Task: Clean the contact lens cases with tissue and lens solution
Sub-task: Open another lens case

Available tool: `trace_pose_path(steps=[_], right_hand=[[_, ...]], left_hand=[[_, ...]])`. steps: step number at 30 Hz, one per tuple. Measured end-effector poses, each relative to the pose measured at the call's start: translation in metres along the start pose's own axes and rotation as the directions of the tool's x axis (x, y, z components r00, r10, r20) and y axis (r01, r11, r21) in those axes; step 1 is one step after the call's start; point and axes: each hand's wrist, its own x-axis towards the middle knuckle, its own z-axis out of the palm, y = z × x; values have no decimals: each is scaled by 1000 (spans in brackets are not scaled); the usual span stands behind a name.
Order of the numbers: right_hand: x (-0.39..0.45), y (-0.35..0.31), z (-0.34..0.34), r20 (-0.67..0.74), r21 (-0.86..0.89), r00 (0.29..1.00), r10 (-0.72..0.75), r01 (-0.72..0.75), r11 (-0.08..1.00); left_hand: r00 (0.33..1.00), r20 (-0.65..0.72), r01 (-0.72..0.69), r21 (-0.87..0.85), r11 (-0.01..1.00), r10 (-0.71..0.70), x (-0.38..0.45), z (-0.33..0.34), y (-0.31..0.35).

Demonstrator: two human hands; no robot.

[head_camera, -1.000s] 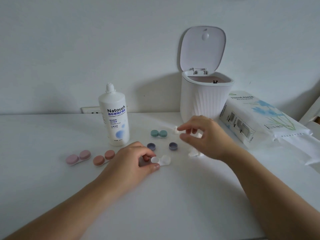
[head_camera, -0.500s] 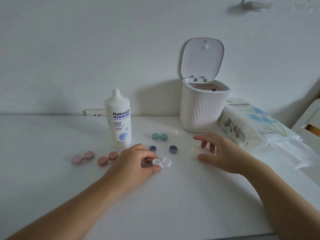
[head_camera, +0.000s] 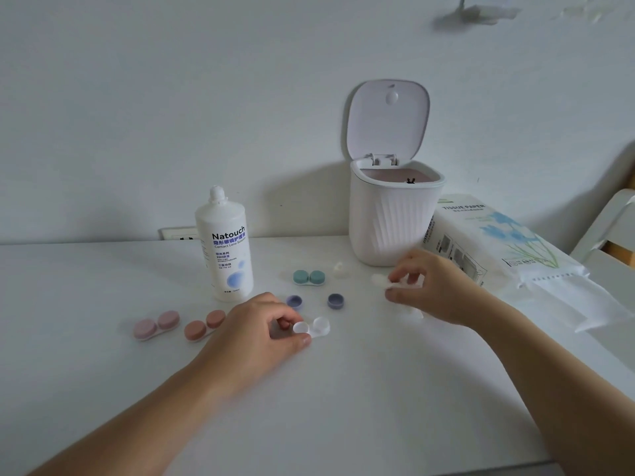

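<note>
Pinching the open white case [head_camera: 312,328] at the desk's [head_camera: 343,407] centre, the left hand [head_camera: 256,333] steadies it; the right hand [head_camera: 431,286], at 2 o'clock, pinches a small tissue wad [head_camera: 380,280]. Two purple caps [head_camera: 335,300] lie off at 12 o'clock. Beyond, the solution bottle [head_camera: 225,249] stands uncapped. Green case [head_camera: 309,277] and two pink cases [head_camera: 156,325] remain closed, seemingly uncleaned.

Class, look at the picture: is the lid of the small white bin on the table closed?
No, the lid stands raised behind the white bin, leaving its top open.
</note>
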Motion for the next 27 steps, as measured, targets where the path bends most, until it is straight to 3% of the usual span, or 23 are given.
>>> trace_pose_path(steps=[10,19,27], right_hand=[[-5,5,21,-228,146,971,78,-46,988],[-10,5,19,-131,120,974,184,-168,978],[-15,3,9,-76,182,990,122,-107,977]], left_hand=[[999,-6,33,48,998,-33,1,-2,4],[994,9,107,17,994,-107,8,-8,5],[998,14,56,-50,997,-55,18,-16,18]])
